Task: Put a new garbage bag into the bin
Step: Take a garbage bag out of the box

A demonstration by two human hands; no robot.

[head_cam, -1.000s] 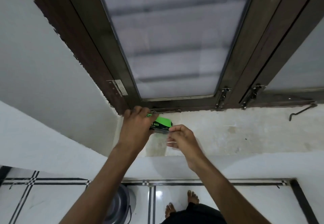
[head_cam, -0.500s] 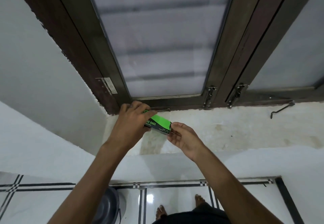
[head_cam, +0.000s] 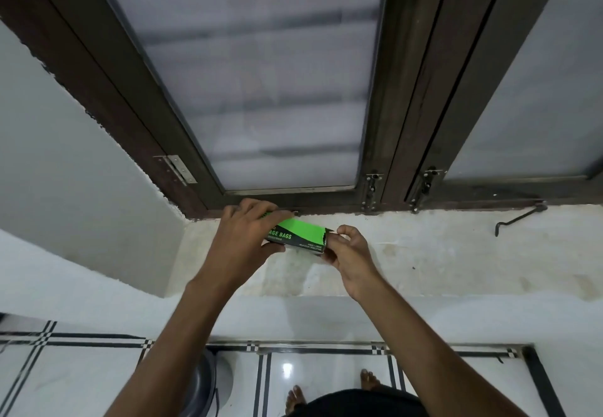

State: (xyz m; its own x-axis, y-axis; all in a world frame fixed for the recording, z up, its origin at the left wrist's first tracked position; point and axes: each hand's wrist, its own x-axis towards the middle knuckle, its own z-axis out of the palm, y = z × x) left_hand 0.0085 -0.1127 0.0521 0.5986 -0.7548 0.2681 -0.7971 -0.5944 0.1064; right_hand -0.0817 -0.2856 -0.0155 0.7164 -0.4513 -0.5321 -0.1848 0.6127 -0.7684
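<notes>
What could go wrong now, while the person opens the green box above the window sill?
The left hand alone grips the garbage bag box, held in the air above the sill; a hard pull by the right hand at its open end could slip it free. The bin stands far below, so bags might fall onto the floor.

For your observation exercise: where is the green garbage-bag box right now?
The box sits mid-frame above the window sill, left hand gripping it, right hand at its open end.

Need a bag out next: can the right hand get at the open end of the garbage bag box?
Probably yes. The right hand is already at the box's right end, fingers curled by its torn flap, nothing between them. The left hand holds the other end, above the sill.
</notes>
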